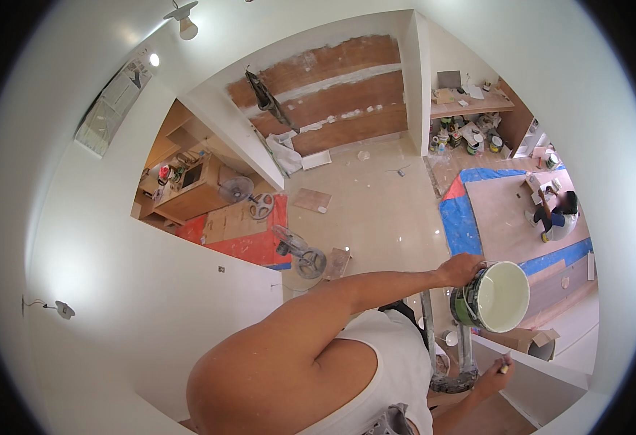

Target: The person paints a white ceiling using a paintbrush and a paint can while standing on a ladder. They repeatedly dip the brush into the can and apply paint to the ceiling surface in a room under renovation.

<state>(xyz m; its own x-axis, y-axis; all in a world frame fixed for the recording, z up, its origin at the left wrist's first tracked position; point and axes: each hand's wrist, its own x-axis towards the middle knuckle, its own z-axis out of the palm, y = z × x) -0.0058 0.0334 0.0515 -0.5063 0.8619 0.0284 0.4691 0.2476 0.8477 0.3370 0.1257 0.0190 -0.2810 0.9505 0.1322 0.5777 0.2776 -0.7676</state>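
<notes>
My left hand [461, 270] is closed on the rim of a paint bucket [469, 304], with my arm stretched out to the right. The bucket is tilted so that its mouth faces me; pale, off-white paint coats the inside, and dark smears mark its outer wall. Lower down, my right hand [489, 378] is closed around a small handle [505, 368] with a pale yellow end; the rest of that tool is hidden. Between the two hands stands a paint-spattered metal ladder [464, 351], just under the bucket.
On the floor below are a grey pedestal fan [305, 259], blue sheeting [463, 223] and red sheeting [260, 246]. A person [561, 217] crouches at the right. An open cardboard box [510, 339] is near the ladder. White walls close in on both sides.
</notes>
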